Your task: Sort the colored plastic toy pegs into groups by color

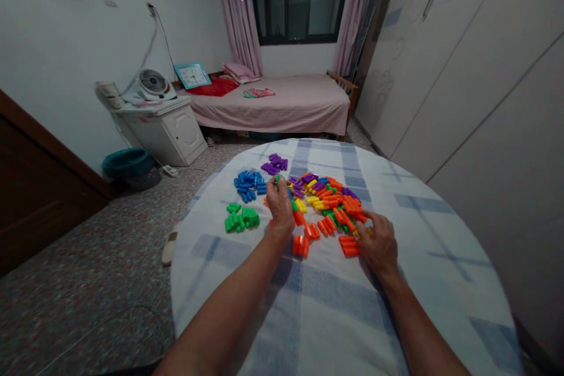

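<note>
My left hand (281, 208) is closed in a pinch, with a small green plastic piece (278, 178) at its fingertips. It hovers between the sorted piles and the mixed heap. At the heap's right edge, my right hand (379, 242) has its fingers curled down beside orange pieces (349, 246); a bit of yellow shows near its fingertips, but what it grips is partly hidden. The mixed heap (328, 201) holds orange, yellow, purple, green and blue tube-like pieces. Left of it lie a blue pile (247, 184), a purple pile (275, 164) and a green pile (242, 220).
Everything lies on a round table with a blue-and-white checked cloth (352, 323). Beyond stand a bed (299, 100) and a white cabinet (176, 129) bearing a fan (153, 82). A bin (132, 167) is on the floor at left; a wardrobe (462, 82) rises at right.
</note>
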Motion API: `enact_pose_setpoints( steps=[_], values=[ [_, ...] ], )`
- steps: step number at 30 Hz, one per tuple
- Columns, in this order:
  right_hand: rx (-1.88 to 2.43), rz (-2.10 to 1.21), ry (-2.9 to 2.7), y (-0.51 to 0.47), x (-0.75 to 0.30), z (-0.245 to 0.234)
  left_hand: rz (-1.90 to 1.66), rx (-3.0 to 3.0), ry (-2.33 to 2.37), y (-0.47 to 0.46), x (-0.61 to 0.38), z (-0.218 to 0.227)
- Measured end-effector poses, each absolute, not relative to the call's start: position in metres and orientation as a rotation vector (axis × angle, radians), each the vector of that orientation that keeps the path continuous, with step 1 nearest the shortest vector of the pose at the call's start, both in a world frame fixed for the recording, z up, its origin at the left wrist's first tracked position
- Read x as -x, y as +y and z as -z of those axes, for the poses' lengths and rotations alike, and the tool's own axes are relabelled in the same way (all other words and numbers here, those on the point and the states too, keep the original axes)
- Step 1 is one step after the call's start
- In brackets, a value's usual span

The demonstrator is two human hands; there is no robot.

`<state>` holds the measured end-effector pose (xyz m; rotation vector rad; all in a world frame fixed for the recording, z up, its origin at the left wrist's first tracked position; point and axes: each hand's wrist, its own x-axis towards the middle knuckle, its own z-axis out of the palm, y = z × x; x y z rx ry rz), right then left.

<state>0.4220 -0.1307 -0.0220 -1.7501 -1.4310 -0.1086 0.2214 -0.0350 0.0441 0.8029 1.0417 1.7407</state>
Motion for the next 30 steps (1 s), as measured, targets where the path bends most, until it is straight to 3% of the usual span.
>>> enact_pose_setpoints(
  steps=[4, 15, 25, 30],
  values=[
    [1.509, 0.300, -1.560, -0.132, -0.407, 0.014, -1.804, -0.763, 1.066, -0.027, -0.263, -0.035],
    [1.404, 0.251, -1.707, -0.128, -0.392, 0.018, -1.718, -0.808, 1.049, -0.040, -0.313, -0.017],
    [1.398, 0.219, -1.668, -0.131, -0.394, 0.014, -1.759, -0.798, 1.079, -0.025, -0.271, -0.037],
    [1.536, 0.243, -1.521, -0.129, -0.405, 0.018, -1.731, -1.062, 0.994, -0.032, -0.233, -0.047]
  ],
)
